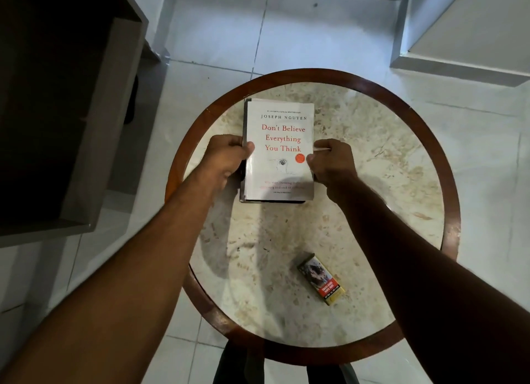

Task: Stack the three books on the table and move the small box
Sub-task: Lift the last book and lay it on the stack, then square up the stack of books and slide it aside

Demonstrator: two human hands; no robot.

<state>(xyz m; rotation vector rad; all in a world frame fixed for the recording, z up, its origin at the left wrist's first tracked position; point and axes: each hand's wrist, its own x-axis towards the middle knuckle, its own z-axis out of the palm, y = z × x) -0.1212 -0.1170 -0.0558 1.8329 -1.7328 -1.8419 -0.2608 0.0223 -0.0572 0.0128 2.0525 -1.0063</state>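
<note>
A stack of books lies on the far left part of the round marble table (372, 183). The top one is a white book (279, 131) with red title lettering; dark edges of books underneath (244, 180) show along its left and lower sides. My left hand (226, 157) grips the stack's left edge, thumb on the white cover. My right hand (329, 160) grips the right edge, thumb on the cover too. A small box (321, 279), yellow with a picture and a red label, lies flat near the table's front, apart from both hands.
The table has a dark wooden rim (451, 211). A dark wooden cabinet (57, 111) stands to the left. White floor tiles (229, 25) surround the table, and a pale raised step (473, 39) is at the back right.
</note>
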